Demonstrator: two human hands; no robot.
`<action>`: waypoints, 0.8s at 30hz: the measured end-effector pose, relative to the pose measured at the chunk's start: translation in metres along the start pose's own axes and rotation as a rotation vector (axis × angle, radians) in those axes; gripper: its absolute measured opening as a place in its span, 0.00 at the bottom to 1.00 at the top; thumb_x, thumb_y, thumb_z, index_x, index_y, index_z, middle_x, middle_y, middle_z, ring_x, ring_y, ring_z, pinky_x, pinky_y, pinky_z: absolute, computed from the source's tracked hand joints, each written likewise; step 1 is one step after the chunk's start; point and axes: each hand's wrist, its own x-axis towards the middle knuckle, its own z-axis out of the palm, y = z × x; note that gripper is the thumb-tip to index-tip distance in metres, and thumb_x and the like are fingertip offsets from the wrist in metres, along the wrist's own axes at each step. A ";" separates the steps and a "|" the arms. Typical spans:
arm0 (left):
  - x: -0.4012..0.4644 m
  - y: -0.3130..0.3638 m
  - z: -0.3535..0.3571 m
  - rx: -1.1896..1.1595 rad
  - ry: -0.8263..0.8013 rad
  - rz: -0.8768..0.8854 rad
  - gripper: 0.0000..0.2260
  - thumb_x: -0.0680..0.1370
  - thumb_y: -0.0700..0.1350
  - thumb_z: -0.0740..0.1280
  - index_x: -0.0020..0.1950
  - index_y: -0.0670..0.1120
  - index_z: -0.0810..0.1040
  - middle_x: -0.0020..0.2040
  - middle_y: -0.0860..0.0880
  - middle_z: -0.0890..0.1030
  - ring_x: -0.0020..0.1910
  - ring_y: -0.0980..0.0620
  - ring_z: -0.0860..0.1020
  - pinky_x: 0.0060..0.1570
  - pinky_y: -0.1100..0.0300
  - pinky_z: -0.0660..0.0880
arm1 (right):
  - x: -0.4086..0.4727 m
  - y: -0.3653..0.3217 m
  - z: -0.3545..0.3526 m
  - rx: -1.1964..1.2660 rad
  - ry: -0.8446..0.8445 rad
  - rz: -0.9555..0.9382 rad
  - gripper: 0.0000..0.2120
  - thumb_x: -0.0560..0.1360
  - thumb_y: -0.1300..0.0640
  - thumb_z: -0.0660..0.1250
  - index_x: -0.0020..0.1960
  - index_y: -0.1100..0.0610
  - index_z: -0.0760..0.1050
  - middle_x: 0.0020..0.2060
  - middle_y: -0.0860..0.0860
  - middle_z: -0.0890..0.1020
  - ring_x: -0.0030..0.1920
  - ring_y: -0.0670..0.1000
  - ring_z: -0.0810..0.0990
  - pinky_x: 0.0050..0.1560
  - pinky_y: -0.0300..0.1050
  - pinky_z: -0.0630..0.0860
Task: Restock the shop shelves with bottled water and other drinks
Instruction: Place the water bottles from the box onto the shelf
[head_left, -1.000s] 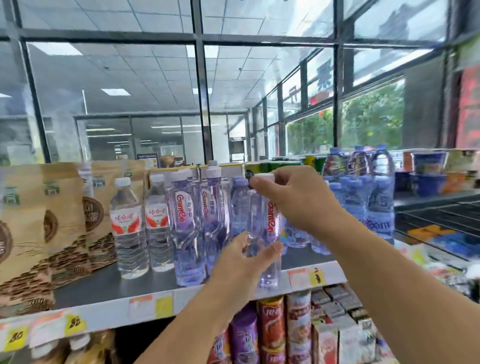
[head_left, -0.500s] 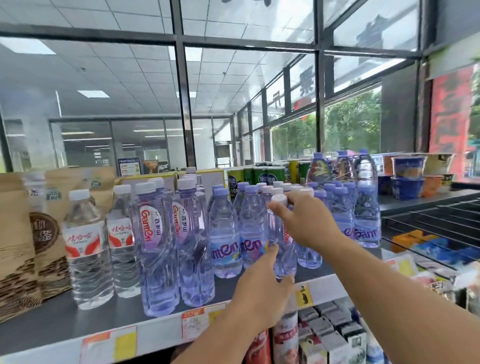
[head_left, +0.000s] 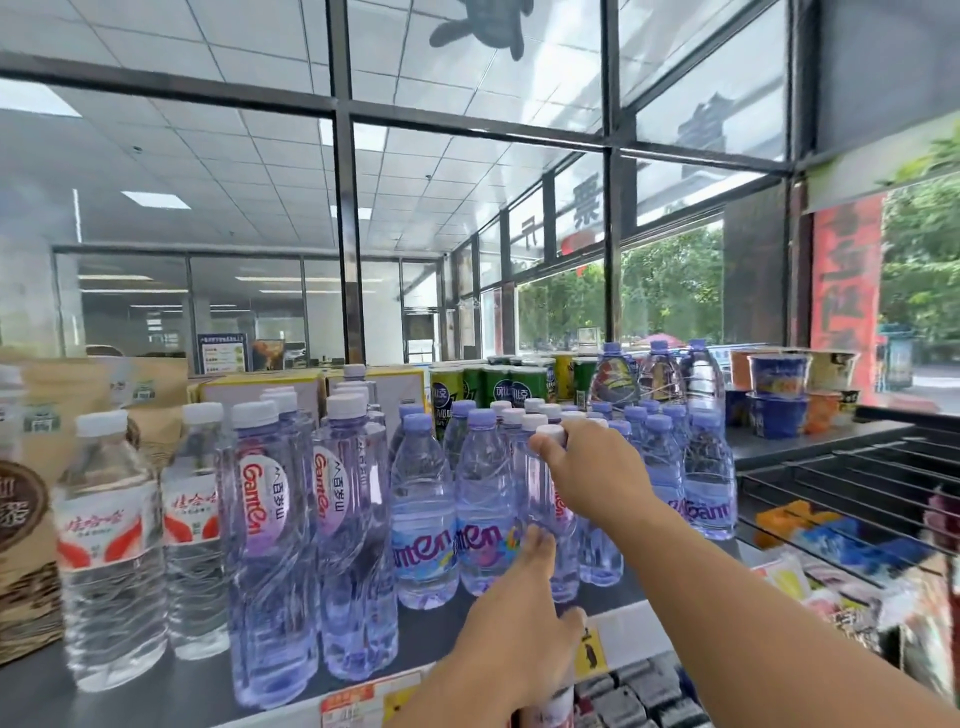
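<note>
A clear purple-tinted water bottle with a white cap stands on the dark top shelf, among several like bottles. My right hand grips its neck just under the cap from the right. My left hand reaches up from below, and its straight fingertips touch the bottle's lower body. To the left stand two taller Ganten bottles and two clear bottles with red labels.
Brown snack bags fill the shelf's left end. Green cans and larger bottles stand behind; instant-noodle cups at the right. A black wire rack lies right of the shelf. Price tags line the shelf's front edge.
The view has shifted closer and to the right. The gripped bottle has moved back from the shelf's front edge into the group of bottles, with both hands following it.
</note>
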 end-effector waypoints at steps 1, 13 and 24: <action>-0.001 0.000 -0.001 -0.011 0.000 0.003 0.35 0.81 0.52 0.62 0.80 0.53 0.43 0.79 0.61 0.40 0.79 0.57 0.48 0.76 0.56 0.53 | -0.001 0.000 0.000 0.001 0.007 0.004 0.21 0.82 0.41 0.59 0.56 0.59 0.75 0.48 0.57 0.82 0.49 0.60 0.81 0.41 0.48 0.73; -0.058 -0.006 -0.036 -0.136 0.241 0.015 0.28 0.80 0.52 0.64 0.78 0.55 0.57 0.76 0.58 0.63 0.72 0.54 0.67 0.70 0.58 0.64 | -0.048 -0.031 -0.004 0.073 0.269 -0.035 0.17 0.82 0.44 0.59 0.65 0.53 0.70 0.64 0.52 0.73 0.54 0.59 0.80 0.44 0.49 0.70; -0.311 -0.133 -0.062 -0.346 0.544 -0.361 0.03 0.78 0.50 0.67 0.47 0.59 0.80 0.45 0.56 0.82 0.44 0.55 0.82 0.50 0.55 0.79 | -0.248 -0.178 0.101 0.325 -0.230 -0.531 0.06 0.77 0.51 0.65 0.52 0.49 0.78 0.41 0.45 0.83 0.46 0.54 0.81 0.45 0.49 0.76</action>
